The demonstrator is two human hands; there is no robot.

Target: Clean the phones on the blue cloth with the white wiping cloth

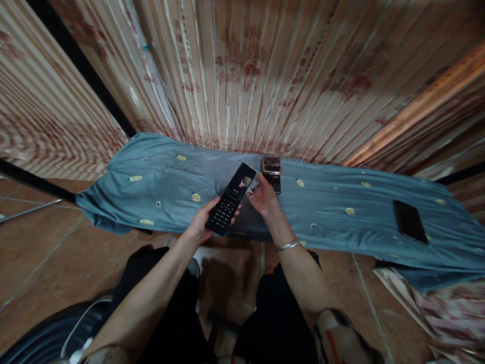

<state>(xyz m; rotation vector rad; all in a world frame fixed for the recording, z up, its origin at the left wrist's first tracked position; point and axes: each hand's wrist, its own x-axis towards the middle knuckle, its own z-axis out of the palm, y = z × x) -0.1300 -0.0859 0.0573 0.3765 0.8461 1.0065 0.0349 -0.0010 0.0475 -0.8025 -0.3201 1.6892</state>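
In my left hand (pixel 204 220) is a black flip phone (pixel 230 199), unfolded, its keypad and upper screen facing me; my fingers wrap its lower half. My right hand (pixel 264 196) is close to the right edge of the phone's upper half. Its fingers are closed on a small pale cloth (pixel 252 184), seen only in part, beside the screen. Just beyond the right hand, a second flip phone (pixel 272 183) with a shiny coppery edge stands part-folded on the blue cloth cover (pixel 322 194); part of it is blurred out.
A dark flat device (pixel 409 221) lies toward the cover's right end. Pleated patterned curtains (pixel 242 71) hang behind, with black poles (pixel 83 65) at the left. Below are a tiled floor (pixel 49 253), my dark-clothed legs (pixel 280 303) and a black ribbed round object (pixel 45 333).
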